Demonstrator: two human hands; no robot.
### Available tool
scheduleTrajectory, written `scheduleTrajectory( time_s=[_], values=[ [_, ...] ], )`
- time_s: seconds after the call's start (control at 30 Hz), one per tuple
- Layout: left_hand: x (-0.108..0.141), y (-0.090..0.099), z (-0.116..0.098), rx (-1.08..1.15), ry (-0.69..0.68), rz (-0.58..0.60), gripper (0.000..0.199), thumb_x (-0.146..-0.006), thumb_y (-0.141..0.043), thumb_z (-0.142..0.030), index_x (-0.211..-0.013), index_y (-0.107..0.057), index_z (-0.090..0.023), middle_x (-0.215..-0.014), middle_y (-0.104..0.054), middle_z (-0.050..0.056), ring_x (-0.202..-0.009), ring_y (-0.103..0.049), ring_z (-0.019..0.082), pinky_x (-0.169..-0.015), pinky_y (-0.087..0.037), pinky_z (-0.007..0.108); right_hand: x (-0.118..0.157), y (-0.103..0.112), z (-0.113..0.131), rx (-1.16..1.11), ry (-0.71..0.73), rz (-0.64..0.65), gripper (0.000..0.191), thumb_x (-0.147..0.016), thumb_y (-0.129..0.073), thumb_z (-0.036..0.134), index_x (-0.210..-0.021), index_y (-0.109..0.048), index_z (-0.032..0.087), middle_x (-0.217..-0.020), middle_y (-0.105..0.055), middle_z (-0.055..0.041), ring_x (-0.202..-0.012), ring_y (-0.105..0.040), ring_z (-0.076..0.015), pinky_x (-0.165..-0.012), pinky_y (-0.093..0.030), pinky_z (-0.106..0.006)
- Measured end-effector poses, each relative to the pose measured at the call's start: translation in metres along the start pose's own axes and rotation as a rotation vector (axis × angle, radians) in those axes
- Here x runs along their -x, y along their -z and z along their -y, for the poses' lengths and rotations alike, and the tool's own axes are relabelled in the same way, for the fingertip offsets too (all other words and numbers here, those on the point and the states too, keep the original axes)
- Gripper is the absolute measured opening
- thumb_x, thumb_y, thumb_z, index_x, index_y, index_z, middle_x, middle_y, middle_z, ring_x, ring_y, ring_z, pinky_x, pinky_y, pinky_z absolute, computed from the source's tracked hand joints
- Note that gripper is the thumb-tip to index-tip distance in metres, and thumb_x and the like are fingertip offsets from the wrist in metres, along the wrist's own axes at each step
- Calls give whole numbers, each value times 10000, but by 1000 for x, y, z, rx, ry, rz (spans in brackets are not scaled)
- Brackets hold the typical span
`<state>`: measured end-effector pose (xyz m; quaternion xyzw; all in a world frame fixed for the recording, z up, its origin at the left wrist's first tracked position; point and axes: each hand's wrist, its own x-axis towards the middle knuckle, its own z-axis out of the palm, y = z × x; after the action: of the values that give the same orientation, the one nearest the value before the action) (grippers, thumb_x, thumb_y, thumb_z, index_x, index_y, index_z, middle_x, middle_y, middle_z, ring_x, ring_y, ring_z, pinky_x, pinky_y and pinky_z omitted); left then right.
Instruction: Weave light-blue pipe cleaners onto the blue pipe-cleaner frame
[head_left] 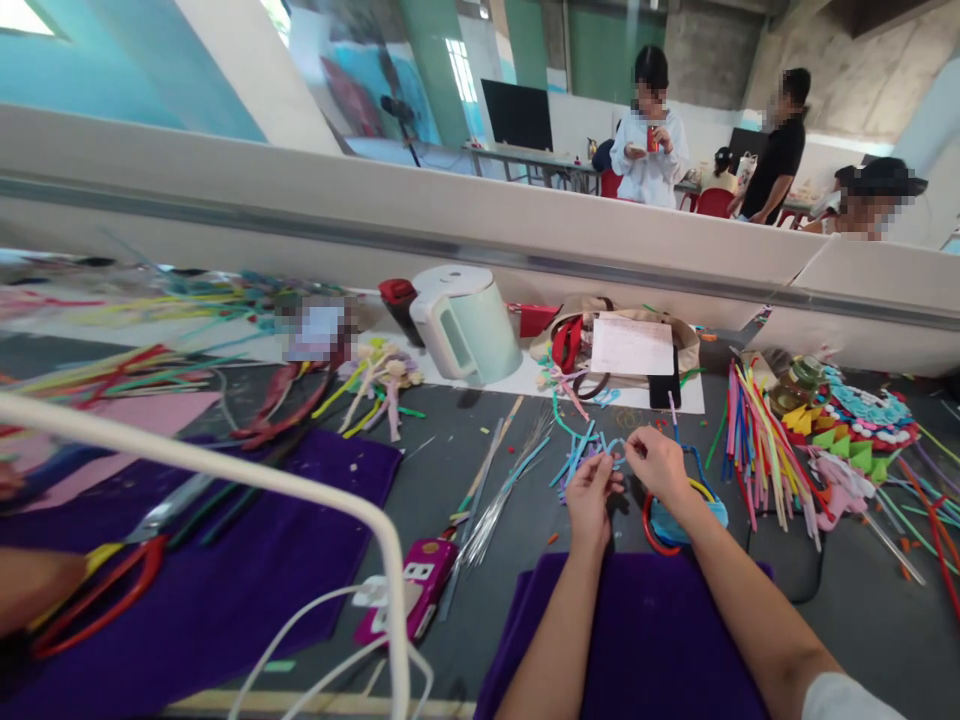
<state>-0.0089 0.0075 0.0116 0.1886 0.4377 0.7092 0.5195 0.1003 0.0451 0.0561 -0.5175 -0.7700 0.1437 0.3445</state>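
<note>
My left hand [591, 492] is closed in a pinch on a light blue pipe cleaner [616, 446]. Across from it, my right hand [660, 462] pinches near the other end of that bent piece, its fingertips partly hidden. Just behind the left fingers lie more blue and purple pipe cleaners [576, 458]. Under my right wrist sits a light blue pouch-like item [694, 518], with a red ring [651, 535] beside it. Folded purple cloth [637, 620] lies below my forearms.
A white kettle [487, 325] stands by the divider. To the right is a bundle of coloured pipe cleaners [769, 440]. On the left, another person's hand [45, 585] is by red-handled scissors [112, 600]. A white curved bar [225, 465] crosses the near left. A magenta phone case [420, 585] lies midway.
</note>
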Motion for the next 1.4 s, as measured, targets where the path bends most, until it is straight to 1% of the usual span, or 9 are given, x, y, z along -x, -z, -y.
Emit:
scheduleTrajectory(
  time_s=[0.07, 0.2, 0.33, 0.5, 0.63, 0.8, 1.03, 1.2, 1.4],
  values=[
    [1, 0, -2, -9, 31, 24, 348, -592, -780, -357, -824, -662, -127, -790, -689, 59, -503, -573, 90, -434, -451, 193, 5, -1, -3, -88, -5, 7, 127, -823, -498, 222, -810, -625, 214, -729, -626, 4, -636, -547, -125, -601, -380, -208],
    [0, 0, -3, -24, 67, 47, 311, -587, -780, -332, -786, -662, -125, -706, -679, 36, -487, -569, 87, -438, -460, 188, 14, -3, -10, -264, 6, 14, 156, -833, -507, 263, -837, -656, 217, -781, -650, -21, -661, -561, -140, -632, -421, -236],
    [0, 0, -2, -67, 86, 72, 319, -574, -784, -338, -768, -661, -117, -673, -672, 37, -503, -591, 105, -448, -474, 199, 17, -5, -16, -446, -89, -3, 158, -807, -548, 305, -820, -668, 203, -757, -658, -21, -635, -565, -141, -604, -437, -245],
    [1, -1, 0, -143, 85, 93, 323, -569, -780, -362, -731, -657, -112, -594, -640, 18, -491, -595, 123, -456, -475, 219, 18, -5, -21, -614, -161, -15, 226, -776, -597, 308, -958, -663, 191, -742, -660, -11, -659, -590, -148, -627, -457, -249],
    [2, -1, -1, -197, 71, 121, 294, -599, -755, -367, -717, -657, -116, -524, -603, -1, -465, -571, 111, -462, -460, 211, 19, -3, -24, -612, -117, 4, 175, -791, -579, 273, -893, -701, 199, -841, -689, -38, -775, -618, -167, -711, -467, -265],
    [3, -2, -2, -239, 59, 145, 276, -598, -750, -366, -688, -651, -124, -532, -580, -15, -421, -519, 88, -430, -429, 202, 21, 4, -24, -617, -91, 60, 177, -808, -557, 267, -870, -715, 217, -843, -687, -35, -766, -616, -162, -698, -467, -259],
    [7, -6, -6, -314, -1, 181, 257, -624, -738, -375, -684, -649, -141, -584, -601, -8, -440, -522, 92, -446, -425, 204, 22, 0, -32, -764, -140, 132, 216, -762, -616, 284, -946, -685, 195, -820, -680, -19, -698, -592, -140, -642, -459, -243],
    [8, -6, -8, -322, -18, 204, 258, -623, -739, -386, -687, -661, -148, -548, -588, -14, -461, -531, 103, -469, -424, 208, 21, -2, -33, -735, -168, 82, 218, -750, -608, 281, -931, -676, 181, -715, -622, 6, -625, -551, -113, -584, -452, -218],
    [10, -8, -10, -355, -54, 216, 209, -633, -726, -351, -654, -658, -154, -538, -591, -14, -470, -536, 110, -489, -423, 216, 23, -7, -29, -813, -318, 77, 213, -729, -597, 291, -914, -642, 195, -668, -592, 18, -517, -565, -111, -464, -479, -214]
  ],
)
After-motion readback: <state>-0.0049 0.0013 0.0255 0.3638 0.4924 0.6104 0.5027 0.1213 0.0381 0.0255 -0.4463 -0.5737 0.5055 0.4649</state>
